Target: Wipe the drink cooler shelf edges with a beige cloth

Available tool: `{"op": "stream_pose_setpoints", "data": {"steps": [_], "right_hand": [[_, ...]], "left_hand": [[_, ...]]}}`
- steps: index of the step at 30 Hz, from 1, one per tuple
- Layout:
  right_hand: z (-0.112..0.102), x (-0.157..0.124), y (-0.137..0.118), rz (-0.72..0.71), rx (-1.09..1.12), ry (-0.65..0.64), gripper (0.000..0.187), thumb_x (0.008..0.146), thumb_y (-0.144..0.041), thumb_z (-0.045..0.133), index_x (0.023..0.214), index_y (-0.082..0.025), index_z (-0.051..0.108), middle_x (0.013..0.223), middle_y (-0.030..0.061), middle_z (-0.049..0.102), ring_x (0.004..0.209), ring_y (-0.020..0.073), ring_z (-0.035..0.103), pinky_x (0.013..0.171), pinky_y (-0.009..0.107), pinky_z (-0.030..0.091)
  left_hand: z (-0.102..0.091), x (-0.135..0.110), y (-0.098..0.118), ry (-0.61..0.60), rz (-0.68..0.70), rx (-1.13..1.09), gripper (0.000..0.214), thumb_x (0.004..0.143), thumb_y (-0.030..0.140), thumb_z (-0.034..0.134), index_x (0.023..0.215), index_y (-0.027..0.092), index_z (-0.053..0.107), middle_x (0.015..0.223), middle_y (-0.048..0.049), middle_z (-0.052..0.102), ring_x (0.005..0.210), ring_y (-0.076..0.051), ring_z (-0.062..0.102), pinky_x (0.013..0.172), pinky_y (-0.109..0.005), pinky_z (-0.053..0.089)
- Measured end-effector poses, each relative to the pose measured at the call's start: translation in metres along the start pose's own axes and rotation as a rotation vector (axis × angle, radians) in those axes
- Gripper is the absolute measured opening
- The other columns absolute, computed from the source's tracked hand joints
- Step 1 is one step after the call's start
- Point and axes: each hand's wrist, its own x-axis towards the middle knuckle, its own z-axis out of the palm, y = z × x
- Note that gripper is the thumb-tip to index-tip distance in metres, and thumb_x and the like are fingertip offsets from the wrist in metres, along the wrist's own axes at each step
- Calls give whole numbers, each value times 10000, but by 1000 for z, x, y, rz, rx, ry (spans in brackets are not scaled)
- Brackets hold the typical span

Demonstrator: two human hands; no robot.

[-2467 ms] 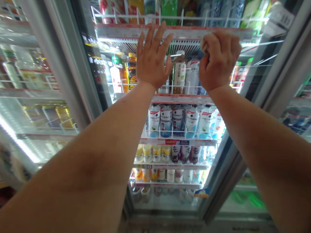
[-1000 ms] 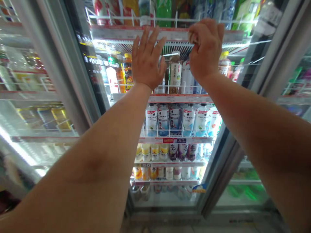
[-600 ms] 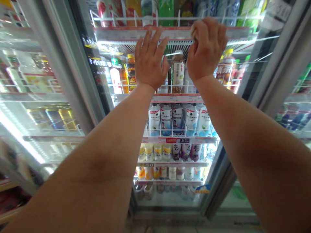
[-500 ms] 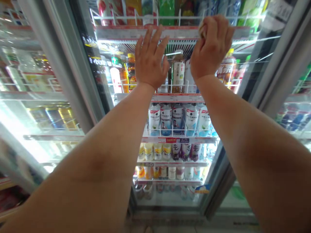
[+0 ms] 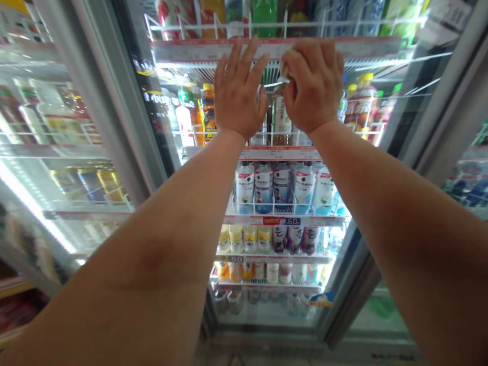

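My left hand (image 5: 241,94) is raised with its fingers spread, apparently flat against the glass door of a drinks fridge. Just right of it, my right hand (image 5: 314,84) is closed on a crumpled pale cloth (image 5: 284,69), of which only a small edge shows past the thumb and index finger. Behind the glass, a bottle of tea (image 5: 281,119) stands between my hands, its top partly covered. The upper shelf edge (image 5: 366,49) runs level with my fingertips.
Several shelves of drinks stand behind the glass, among them white-and-blue bottles (image 5: 263,188) and yellow-labelled bottles (image 5: 250,238). Grey door frames rise at the left (image 5: 110,101) and right (image 5: 419,132). Another fridge section with cans (image 5: 89,184) is at the left.
My right hand has moved left and slightly down with the cloth, closer to my left hand. The left hand stays in nearly the same place, and the view has shifted a little.
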Motion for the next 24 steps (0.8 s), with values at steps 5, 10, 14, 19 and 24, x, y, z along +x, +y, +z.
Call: {"op": "stream_pose_setpoints", "data": {"steps": [5,10,14,19,24], "right_hand": [[3,1,2,239,-37,162,396,853,-164,491,1220,-249,612,1321,59,605,1230,303,485,1042,485,384],[1,-1,1,-52,-18,18,274,869,-177,516,1102,-277,621,1231,48,635,1160,298,511,978,471,412],[5,1,0,90,-75,157,275,964,-220,458,1162,-260,645,1269,32,650,1170,292,537,996,456,407],[5,1,3,46,-33,152,292,932,-185,493,1171,-253,647,1267,31,658,1180,273,540,1019,429,415],[1,-1,3,-45,-39,64,254,884,-186,566,1113,-263,642,1231,33,651,1143,287,531,983,465,410]], "left_hand": [[3,1,-1,18,-17,-15,579,871,259,461,1437,369,513,1559,97,353,1505,-244,226,1267,-513,112],[13,4,-6,33,-26,-93,598,825,241,469,1409,362,505,1570,82,345,1514,-233,179,1252,-555,18],[19,6,-12,50,-1,-17,652,778,221,487,1425,298,510,1574,31,352,1504,-239,212,1246,-546,76],[16,7,-11,57,4,65,673,758,215,500,1426,282,537,1560,15,373,1491,-247,259,1238,-515,147],[16,7,-12,46,1,28,668,761,221,510,1414,358,530,1557,75,365,1492,-232,254,1237,-515,138]]}}
